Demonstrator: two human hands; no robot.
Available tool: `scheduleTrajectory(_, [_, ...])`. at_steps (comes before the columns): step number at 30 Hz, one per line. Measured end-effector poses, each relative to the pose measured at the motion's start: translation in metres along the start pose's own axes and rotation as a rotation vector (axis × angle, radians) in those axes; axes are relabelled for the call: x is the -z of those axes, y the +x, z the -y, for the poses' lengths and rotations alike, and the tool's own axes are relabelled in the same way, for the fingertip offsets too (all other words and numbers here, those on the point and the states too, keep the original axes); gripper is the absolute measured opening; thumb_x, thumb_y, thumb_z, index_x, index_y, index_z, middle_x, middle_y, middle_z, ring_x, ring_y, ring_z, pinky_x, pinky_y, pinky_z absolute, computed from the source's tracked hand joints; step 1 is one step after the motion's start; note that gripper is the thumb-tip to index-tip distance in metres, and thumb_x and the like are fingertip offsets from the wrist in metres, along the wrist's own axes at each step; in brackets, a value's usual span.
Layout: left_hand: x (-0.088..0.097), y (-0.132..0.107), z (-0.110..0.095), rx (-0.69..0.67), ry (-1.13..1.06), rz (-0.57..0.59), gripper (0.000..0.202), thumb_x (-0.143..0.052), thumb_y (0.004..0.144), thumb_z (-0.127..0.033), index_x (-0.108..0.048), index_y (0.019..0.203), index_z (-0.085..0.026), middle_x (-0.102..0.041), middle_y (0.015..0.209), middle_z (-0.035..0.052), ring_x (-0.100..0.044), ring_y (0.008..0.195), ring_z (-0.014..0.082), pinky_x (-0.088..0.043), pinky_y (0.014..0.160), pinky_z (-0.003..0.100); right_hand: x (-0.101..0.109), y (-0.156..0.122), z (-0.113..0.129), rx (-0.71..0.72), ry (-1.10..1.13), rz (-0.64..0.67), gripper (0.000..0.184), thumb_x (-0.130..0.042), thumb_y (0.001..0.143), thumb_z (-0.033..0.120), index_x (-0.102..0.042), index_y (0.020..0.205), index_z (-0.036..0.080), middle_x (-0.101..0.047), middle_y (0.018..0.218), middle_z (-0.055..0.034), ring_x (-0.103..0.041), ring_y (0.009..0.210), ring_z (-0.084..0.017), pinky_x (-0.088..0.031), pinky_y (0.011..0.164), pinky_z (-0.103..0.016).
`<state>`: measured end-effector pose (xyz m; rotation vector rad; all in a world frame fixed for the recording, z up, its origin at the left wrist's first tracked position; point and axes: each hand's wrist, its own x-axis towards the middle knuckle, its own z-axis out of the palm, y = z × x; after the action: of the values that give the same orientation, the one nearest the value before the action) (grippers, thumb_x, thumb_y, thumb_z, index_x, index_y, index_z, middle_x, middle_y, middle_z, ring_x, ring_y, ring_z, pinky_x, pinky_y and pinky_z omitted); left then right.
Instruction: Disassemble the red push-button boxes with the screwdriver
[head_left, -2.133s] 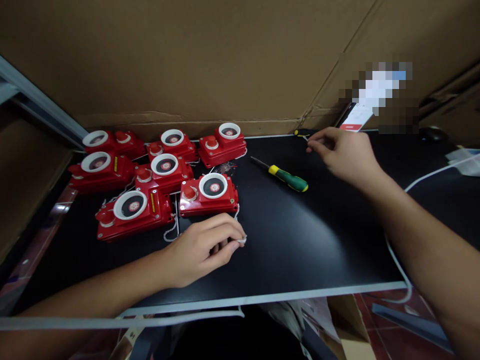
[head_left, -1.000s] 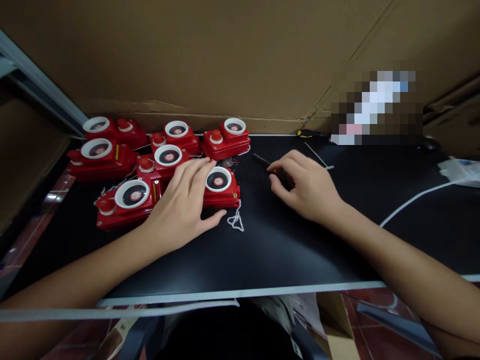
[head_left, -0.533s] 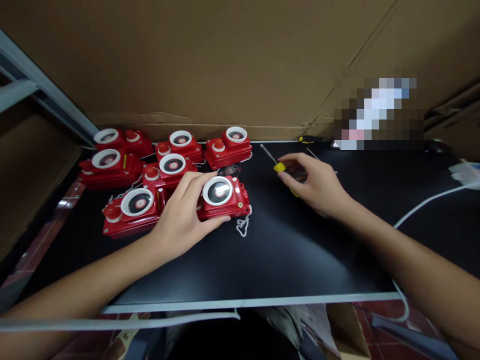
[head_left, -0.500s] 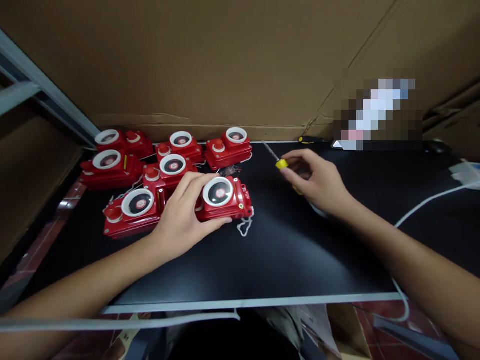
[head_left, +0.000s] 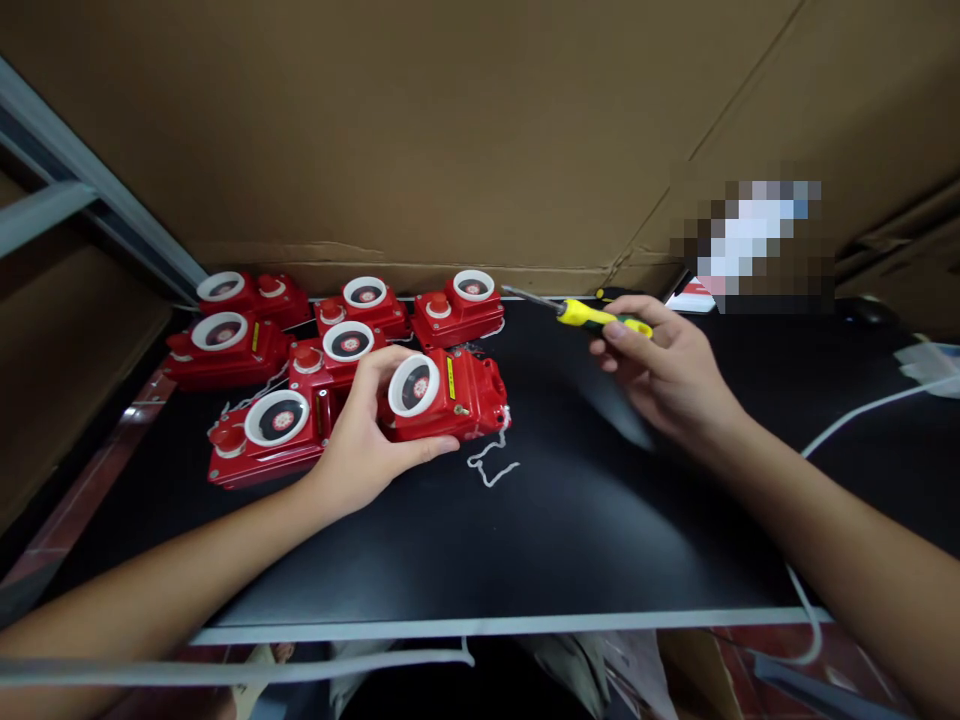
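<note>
Screwdriver's (head_left: pixel 581 313) swung round since half a second ago: its tip aimed at about 11 o'clock, now it's between 9 and 10. The red siren unit (head_left: pixel 469 385) has tipped too, white-rimmed horn leaning toward 10 o'clock.

Left hand (head_left: pixel 367 435) comes in from 8 o'clock and is clamped around that unit, thumb along the near side, fingers over the far side, fingertips hidden behind it. Right hand (head_left: pixel 667 365) is at the unit's 3 o'clock, wrist rolled so the thumb lies over the screwdriver handle and the other fingers curl underneath, gripping it. Tip's well apart from the unit.

White cord (head_left: pixel 491 480) trails at the unit's 5 o'clock, and six other red units (head_left: pixel 330 372) fan from 8 round to 12.
</note>
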<state>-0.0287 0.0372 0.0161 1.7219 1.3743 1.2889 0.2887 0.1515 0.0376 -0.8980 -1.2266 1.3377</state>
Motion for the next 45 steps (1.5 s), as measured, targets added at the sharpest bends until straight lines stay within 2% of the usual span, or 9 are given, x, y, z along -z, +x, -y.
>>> scheduleTrajectory(3, [0.000,0.001,-0.004,0.087,-0.020,0.021,0.081,-0.102,0.072,-0.045,-0.059,0.138,-0.025,-0.072,0.138,0.0077,-0.074,0.128,0.0314,-0.060,0.116,0.048,0.000,-0.002,0.006,0.119,0.037,-0.055,0.042,-0.103,0.075,0.055,-0.073,0.086,0.027,-0.060,0.061,0.0054,-0.052,0.045,-0.010,-0.037,0.040,-0.025])
scheduleTrajectory(6, [-0.001,0.000,-0.008,0.152,-0.038,0.023,0.079,-0.101,0.071,-0.048,-0.062,0.135,-0.023,-0.077,0.131,0.0077,-0.077,0.122,0.0322,-0.062,0.113,0.050,-0.001,-0.004,0.011,0.213,0.014,-0.115,0.041,-0.096,0.085,0.055,-0.068,0.077,0.027,-0.044,0.052,0.0076,-0.032,0.039,-0.008,-0.023,0.037,-0.027])
scheduleTrajectory(10, [-0.001,-0.001,-0.010,0.160,-0.007,-0.008,0.076,-0.101,0.069,-0.045,-0.064,0.132,-0.022,-0.079,0.127,0.0065,-0.079,0.116,0.0308,-0.065,0.107,0.047,-0.006,-0.008,0.015,0.274,-0.040,-0.190,0.044,-0.099,0.080,0.056,-0.066,0.074,0.027,-0.052,0.061,0.0053,-0.029,0.042,-0.008,-0.019,0.036,-0.029])
scheduleTrajectory(19, [0.000,0.000,-0.012,0.137,0.036,0.002,0.075,-0.099,0.071,-0.040,-0.063,0.134,-0.022,-0.078,0.129,0.0065,-0.078,0.119,0.0295,-0.065,0.108,0.045,-0.014,-0.018,0.010,0.232,-0.084,-0.203,0.044,-0.099,0.079,0.060,-0.070,0.077,0.027,-0.064,0.073,0.0014,-0.035,0.045,-0.009,-0.027,0.037,-0.031])
scheduleTrajectory(28, [0.002,-0.001,-0.012,0.108,0.061,0.018,0.077,-0.100,0.073,-0.044,-0.062,0.137,-0.023,-0.077,0.131,0.0067,-0.077,0.122,0.0312,-0.064,0.110,0.046,-0.012,-0.019,0.005,0.189,-0.101,-0.157,0.041,-0.098,0.083,0.056,-0.071,0.078,0.026,-0.061,0.071,0.0007,-0.041,0.044,-0.009,-0.030,0.038,-0.030])
scheduleTrajectory(35, [0.000,-0.001,-0.012,0.120,0.084,0.012,0.077,-0.100,0.073,-0.047,-0.063,0.137,-0.023,-0.076,0.133,0.0077,-0.075,0.124,0.0318,-0.063,0.111,0.047,-0.008,-0.024,0.009,0.319,-0.311,-0.168,0.037,-0.088,0.093,0.061,-0.070,0.083,0.030,-0.057,0.067,0.0007,-0.043,0.046,-0.013,-0.031,0.038,-0.034])
scheduleTrajectory(39, [-0.002,-0.003,-0.012,0.123,0.137,-0.024,0.078,-0.100,0.072,-0.050,-0.064,0.135,-0.024,-0.075,0.135,0.0085,-0.074,0.127,0.0337,-0.059,0.116,0.052,-0.003,-0.022,0.015,0.401,-0.390,-0.033,0.032,-0.086,0.096,0.060,-0.072,0.092,0.032,-0.061,0.071,0.0013,-0.048,0.046,-0.013,-0.035,0.040,-0.034])
scheduleTrajectory(42, [-0.002,-0.004,-0.012,0.132,0.133,-0.026,0.075,-0.100,0.073,-0.050,-0.064,0.133,-0.023,-0.076,0.134,0.0085,-0.074,0.125,0.0335,-0.059,0.115,0.052,0.005,-0.016,0.017,0.378,-0.381,0.084,0.033,-0.088,0.093,0.061,-0.075,0.097,0.031,-0.067,0.081,-0.0009,-0.057,0.052,-0.014,-0.044,0.045,-0.034])
scheduleTrajectory(45, [-0.002,-0.004,-0.013,0.141,0.117,-0.029,0.075,-0.100,0.072,-0.049,-0.064,0.133,-0.023,-0.076,0.133,0.0085,-0.075,0.123,0.0331,-0.060,0.114,0.052,0.011,-0.010,0.016,0.340,-0.394,0.137,0.035,-0.089,0.090,0.063,-0.078,0.097,0.031,-0.070,0.089,-0.0035,-0.063,0.061,-0.018,-0.052,0.051,-0.035])
